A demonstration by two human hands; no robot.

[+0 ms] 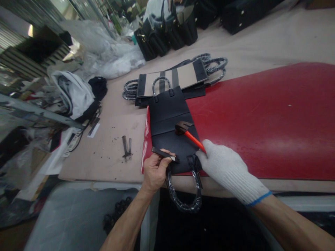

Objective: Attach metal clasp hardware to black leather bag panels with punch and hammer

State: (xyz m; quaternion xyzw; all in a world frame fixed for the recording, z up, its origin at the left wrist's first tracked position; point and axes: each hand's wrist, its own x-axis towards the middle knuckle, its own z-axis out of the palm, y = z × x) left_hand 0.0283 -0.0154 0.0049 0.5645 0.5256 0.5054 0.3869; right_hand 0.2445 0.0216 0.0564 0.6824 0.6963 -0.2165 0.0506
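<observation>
A black bag panel (167, 120) lies flat on the red mat, with a plastic-wrapped handle at each end. The near handle (183, 208) hangs past the table edge. My bare left hand (156, 171) is closed around a dark metal punch (160, 152), which is tilted, its tip at the panel beside the near handle's left base. In a white knit glove, my right hand (222, 164) grips the orange handle of a hammer (193, 138). The hammer's dark head is over the middle of the panel; whether it touches is unclear.
Two metal punches (125, 148) lie on the beige table left of the red mat (261, 122), among small dark bits. Behind the panel is a stack of beige-and-black bag panels (178, 78) with wrapped handles. Finished black bags (167, 35) stand farther back, near a person.
</observation>
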